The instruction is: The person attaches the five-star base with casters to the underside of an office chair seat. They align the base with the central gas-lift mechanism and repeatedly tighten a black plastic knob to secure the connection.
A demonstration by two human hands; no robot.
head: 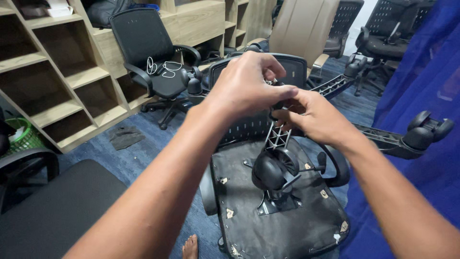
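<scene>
An upturned black office chair (268,220) lies in front of me with the underside of its seat facing up. Its star base (378,136) sticks up, with black caster wheels at the arm ends. My left hand (247,84) and my right hand (311,117) meet at the hub of the base, both with fingers closed on it. One ribbed base arm (277,136) runs down toward me and ends in a caster wheel (273,168). Another caster (424,132) sits at the right arm's end. What the fingertips pinch at the hub is hidden.
Wooden shelving (62,81) lines the left wall. A black office chair (153,62) with a white cable on its seat stands by it. More chairs (383,33) stand at the back. Blue fabric (426,96) hangs at the right. A dark seat (52,211) is near left.
</scene>
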